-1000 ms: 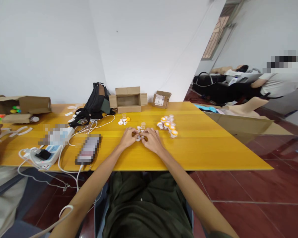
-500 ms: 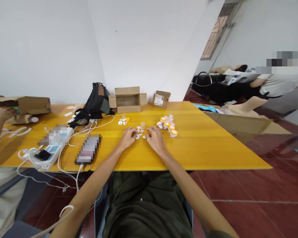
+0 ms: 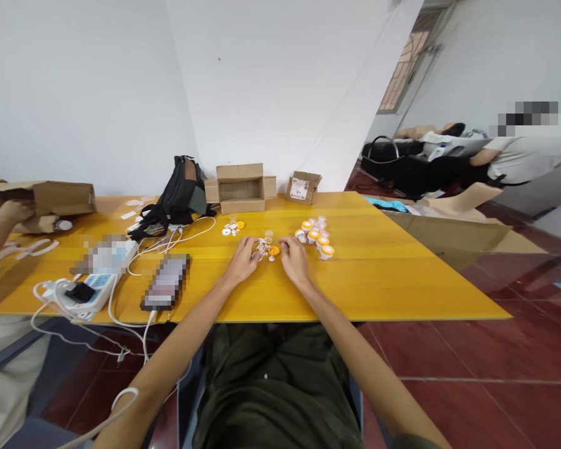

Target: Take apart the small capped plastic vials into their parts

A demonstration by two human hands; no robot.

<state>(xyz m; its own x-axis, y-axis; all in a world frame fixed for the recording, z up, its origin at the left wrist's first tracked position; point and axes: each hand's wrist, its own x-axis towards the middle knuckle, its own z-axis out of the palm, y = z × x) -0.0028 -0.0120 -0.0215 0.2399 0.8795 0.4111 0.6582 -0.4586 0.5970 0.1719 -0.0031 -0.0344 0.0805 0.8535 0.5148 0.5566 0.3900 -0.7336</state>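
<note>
My left hand [image 3: 244, 260] has its thumb and fingers closed at a small white plastic piece [image 3: 263, 255], partly hidden by the fingertips. Bent but apart, the fingers of my right hand [image 3: 294, 260] hold nothing that I can see. Between the hands an orange round cap [image 3: 273, 251] lies on the table, its hollow side up. Below it sits a small white disc [image 3: 272, 258]. Small white gear-like parts [image 3: 261, 241] and a clear plastic cup [image 3: 268, 236] are just beyond.
Several orange-capped clear containers [image 3: 313, 234] cluster right. Another group of white parts [image 3: 227, 231] with an orange cap [image 3: 240, 225] lies back left. Cardboard boxes [image 3: 243, 204], a backpack [image 3: 180, 187], a phone [image 3: 167, 280] and a power strip [image 3: 98, 290] stand around. A co-worker's hand [image 3: 14, 213] reaches into a box.
My right hand has come off the orange cap and moved slightly right and away, leaving the cap on the table. The left hand has shifted a little. The co-worker's hand has moved within the box.
</note>
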